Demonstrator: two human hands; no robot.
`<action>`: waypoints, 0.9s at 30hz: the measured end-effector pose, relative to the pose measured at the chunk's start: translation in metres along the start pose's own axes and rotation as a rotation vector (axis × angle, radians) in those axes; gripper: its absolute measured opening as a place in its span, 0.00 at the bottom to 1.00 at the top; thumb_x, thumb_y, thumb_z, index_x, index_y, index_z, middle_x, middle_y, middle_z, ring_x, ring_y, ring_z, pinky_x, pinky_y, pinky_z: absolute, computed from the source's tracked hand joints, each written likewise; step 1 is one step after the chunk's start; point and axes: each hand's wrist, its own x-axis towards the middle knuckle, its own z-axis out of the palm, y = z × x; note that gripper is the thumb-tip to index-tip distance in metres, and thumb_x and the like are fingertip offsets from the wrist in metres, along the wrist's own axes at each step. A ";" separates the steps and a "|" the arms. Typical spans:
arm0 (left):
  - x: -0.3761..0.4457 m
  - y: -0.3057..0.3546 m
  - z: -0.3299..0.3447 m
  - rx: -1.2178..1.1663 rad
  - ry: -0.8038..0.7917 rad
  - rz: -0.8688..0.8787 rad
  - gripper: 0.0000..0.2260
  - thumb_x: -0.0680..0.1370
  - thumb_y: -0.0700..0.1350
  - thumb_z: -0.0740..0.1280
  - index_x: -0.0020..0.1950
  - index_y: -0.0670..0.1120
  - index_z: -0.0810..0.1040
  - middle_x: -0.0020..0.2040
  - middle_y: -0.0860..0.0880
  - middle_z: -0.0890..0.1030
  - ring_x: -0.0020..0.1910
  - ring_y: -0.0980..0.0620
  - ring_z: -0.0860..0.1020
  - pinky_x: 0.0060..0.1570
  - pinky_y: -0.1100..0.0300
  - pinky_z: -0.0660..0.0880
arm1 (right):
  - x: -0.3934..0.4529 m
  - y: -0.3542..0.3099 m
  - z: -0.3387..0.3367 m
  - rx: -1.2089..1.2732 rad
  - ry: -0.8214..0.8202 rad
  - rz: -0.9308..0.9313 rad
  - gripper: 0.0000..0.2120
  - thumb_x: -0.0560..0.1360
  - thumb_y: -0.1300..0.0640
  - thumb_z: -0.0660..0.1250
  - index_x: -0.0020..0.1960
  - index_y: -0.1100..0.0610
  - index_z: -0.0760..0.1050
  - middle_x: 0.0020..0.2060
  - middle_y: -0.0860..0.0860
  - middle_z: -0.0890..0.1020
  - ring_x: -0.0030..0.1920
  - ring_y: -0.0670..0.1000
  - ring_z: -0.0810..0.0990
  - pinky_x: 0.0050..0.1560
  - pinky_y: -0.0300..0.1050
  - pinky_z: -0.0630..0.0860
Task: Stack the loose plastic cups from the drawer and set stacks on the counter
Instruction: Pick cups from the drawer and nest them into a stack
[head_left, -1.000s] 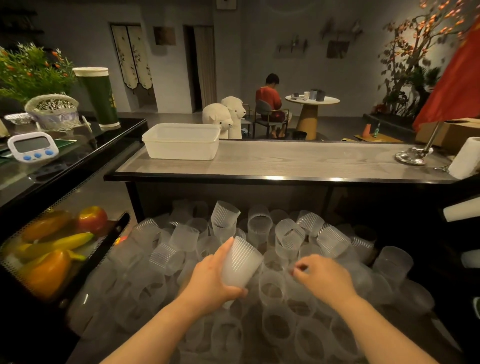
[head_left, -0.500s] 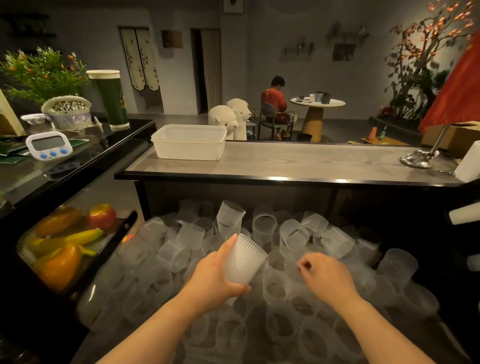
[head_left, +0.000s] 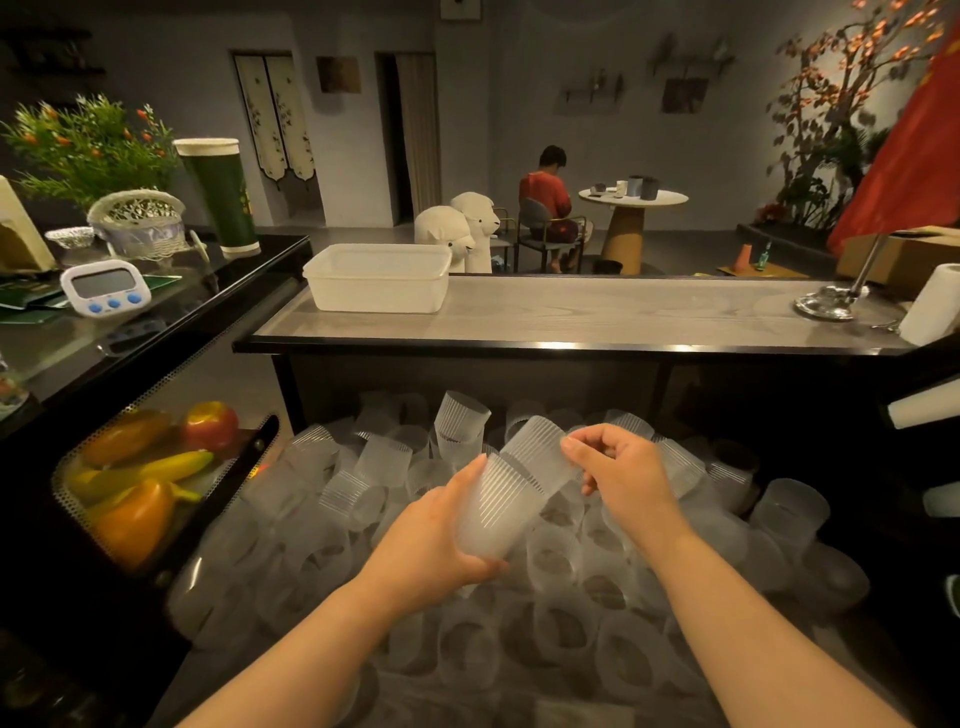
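Note:
The open drawer (head_left: 810, 613) below me is filled with several loose translucent ribbed plastic cups (head_left: 374, 460). My left hand (head_left: 436, 540) grips one ribbed cup (head_left: 493, 512), tilted with its mouth toward the upper right. My right hand (head_left: 623, 475) pinches a second ribbed cup (head_left: 537, 447) by its side, and that cup's end sits at or inside the mouth of the first. Both hands hover just above the pile. The grey counter (head_left: 597, 312) runs across beyond the drawer.
A white plastic tub (head_left: 376, 283) stands on the counter's left end; a metal stand base (head_left: 828, 306) and paper roll (head_left: 932, 304) are at its right end. A fruit display case (head_left: 140, 483) is on the left, with a timer (head_left: 104, 286) above it.
My right hand has lifted a second cup out of the pile and brought it to the mouth of the cup in my left hand. The left hand stayed roughly in place.

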 end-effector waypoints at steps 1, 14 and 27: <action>-0.001 0.000 -0.001 0.002 0.000 0.004 0.50 0.66 0.62 0.76 0.76 0.65 0.44 0.68 0.59 0.68 0.59 0.59 0.69 0.61 0.56 0.73 | 0.000 -0.001 0.001 -0.001 -0.005 -0.001 0.02 0.77 0.56 0.70 0.46 0.52 0.81 0.41 0.50 0.83 0.34 0.45 0.78 0.34 0.36 0.78; 0.002 -0.010 -0.006 -0.038 0.060 -0.053 0.50 0.65 0.61 0.76 0.76 0.65 0.45 0.61 0.58 0.71 0.55 0.57 0.73 0.53 0.58 0.78 | 0.000 -0.007 0.036 0.018 -0.278 -0.042 0.11 0.79 0.62 0.66 0.55 0.51 0.83 0.36 0.38 0.83 0.33 0.32 0.77 0.35 0.28 0.71; 0.013 -0.051 -0.020 0.006 0.090 -0.199 0.49 0.64 0.64 0.74 0.76 0.65 0.46 0.64 0.56 0.69 0.56 0.54 0.72 0.54 0.55 0.78 | 0.072 0.010 0.097 -0.418 -0.126 -0.122 0.17 0.79 0.55 0.65 0.67 0.52 0.75 0.59 0.49 0.77 0.53 0.44 0.74 0.57 0.38 0.70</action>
